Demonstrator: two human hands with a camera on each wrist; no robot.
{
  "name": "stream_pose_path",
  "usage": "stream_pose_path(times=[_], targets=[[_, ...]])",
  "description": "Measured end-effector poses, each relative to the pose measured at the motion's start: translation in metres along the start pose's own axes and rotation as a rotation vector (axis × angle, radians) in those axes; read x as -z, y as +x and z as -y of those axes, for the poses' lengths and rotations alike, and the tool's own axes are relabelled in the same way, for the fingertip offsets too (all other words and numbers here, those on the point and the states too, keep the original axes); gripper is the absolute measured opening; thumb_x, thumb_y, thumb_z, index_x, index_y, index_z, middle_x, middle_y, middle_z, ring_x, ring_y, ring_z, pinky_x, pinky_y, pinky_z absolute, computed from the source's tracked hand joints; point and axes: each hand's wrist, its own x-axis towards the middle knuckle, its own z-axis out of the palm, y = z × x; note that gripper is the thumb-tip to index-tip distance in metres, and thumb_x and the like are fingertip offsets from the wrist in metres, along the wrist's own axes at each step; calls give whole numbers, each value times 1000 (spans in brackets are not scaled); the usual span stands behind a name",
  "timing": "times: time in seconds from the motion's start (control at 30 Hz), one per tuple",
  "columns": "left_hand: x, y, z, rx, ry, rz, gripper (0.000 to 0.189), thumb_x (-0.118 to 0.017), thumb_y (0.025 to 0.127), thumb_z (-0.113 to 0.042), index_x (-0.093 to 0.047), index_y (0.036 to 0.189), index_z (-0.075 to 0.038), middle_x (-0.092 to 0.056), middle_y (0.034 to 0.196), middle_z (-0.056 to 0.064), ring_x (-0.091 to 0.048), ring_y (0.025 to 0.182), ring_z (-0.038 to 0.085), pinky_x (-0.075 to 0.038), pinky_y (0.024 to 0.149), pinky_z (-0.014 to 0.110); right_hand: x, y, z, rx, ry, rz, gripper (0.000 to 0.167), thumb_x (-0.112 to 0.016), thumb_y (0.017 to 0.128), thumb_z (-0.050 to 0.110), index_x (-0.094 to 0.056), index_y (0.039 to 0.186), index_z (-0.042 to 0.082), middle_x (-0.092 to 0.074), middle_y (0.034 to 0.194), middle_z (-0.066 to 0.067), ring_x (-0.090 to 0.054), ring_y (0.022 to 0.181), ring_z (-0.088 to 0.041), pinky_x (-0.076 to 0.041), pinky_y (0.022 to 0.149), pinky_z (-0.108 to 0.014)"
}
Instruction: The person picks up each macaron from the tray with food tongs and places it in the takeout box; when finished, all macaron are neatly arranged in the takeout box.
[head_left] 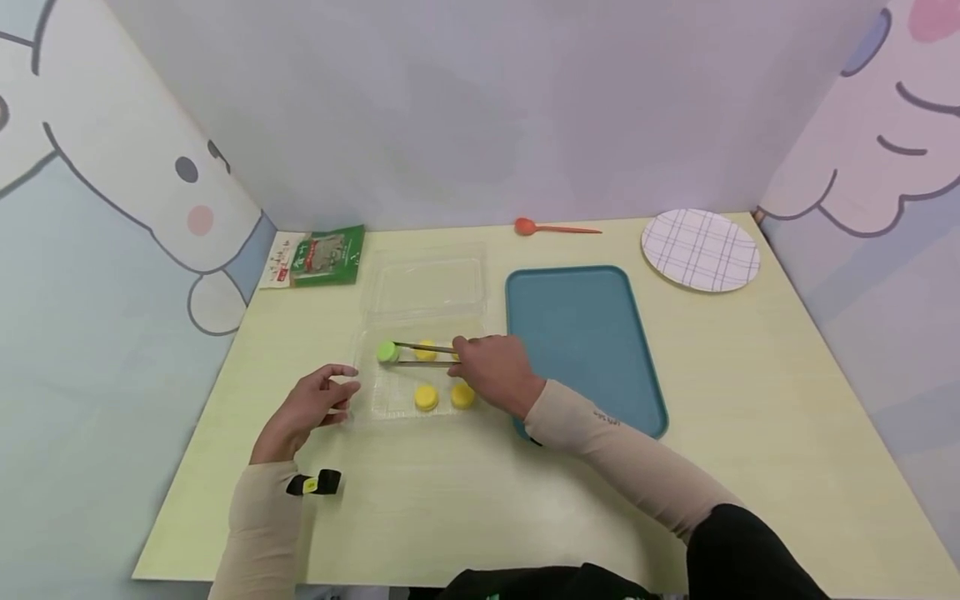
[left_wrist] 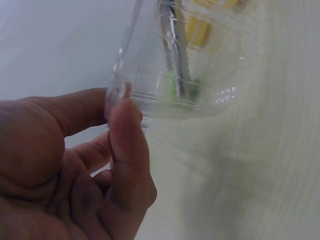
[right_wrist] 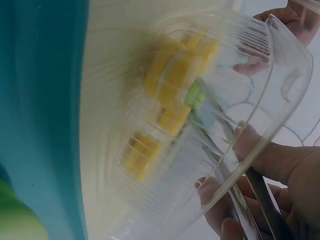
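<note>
My left hand [head_left: 315,404] pinches the left rim of a clear plastic clamshell box [left_wrist: 120,90] between thumb and fingers. The box lies with its lid [head_left: 423,279] folded back toward the wall. In my right hand [head_left: 491,367] are metal tongs [head_left: 427,363], held above the box and reaching left. Their tips stand at either side of a green macaron [head_left: 387,352] at the box's left; whether they squeeze it I cannot tell. Several yellow macarons [head_left: 426,397] sit in the box, one partly behind the right hand.
A blue tray [head_left: 577,333] lies right of the box, partly under my right forearm. A green round thing [right_wrist: 17,215] shows over the tray in the right wrist view. Along the back are a green food packet [head_left: 326,254], a red spoon [head_left: 551,228] and a checked plate [head_left: 701,250].
</note>
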Motion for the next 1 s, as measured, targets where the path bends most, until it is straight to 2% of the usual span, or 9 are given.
stream_pose_path(times=[0.43,0.77,1.0], targets=[[0,0,0,-8,3,-6,43,-58,104,-24,-47,139,-2,-53,87,6,-54,74,16,-53,66,27,1,0,1,1,4,19,37,-80,86,42,-57,77,15,-42,51,5,-49,44,-13,-27,38,-24],[0,0,-1,-12,-5,-4,41,-58,105,-24,-47,139,-2,-52,86,6,-53,73,16,-53,66,29,10,-14,-8,-6,108,-17,35,-79,86,41,-61,90,11,-48,56,2,-52,48,-15,-34,40,-28],[0,-1,0,-14,-14,-4,41,-58,105,-23,-48,138,-2,-52,84,6,-53,72,15,-52,65,28,9,-29,-19,-21,197,-81,37,-81,84,38,-65,101,10,-63,68,1,-57,52,-14,-39,43,-28]])
